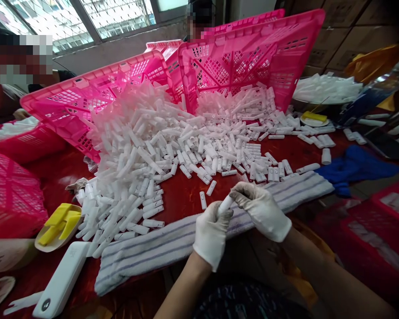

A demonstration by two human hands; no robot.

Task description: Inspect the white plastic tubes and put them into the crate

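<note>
A white plastic tube stands tilted between my two gloved hands, above the striped towel. My left hand is closed around its lower part. At its upper end, the fingers of my right hand are pinched together on it; my fingertips hide that end. Just beyond my hands, two loose tubes with dark printed marks lie on the red table. A large heap of similar white tubes spreads across the table behind them.
Pink baskets tip tubes onto the table. Yellow pieces sit in a white dish, near a long white device. A blue cloth lies to the right. Other people sit across the table and at the far left.
</note>
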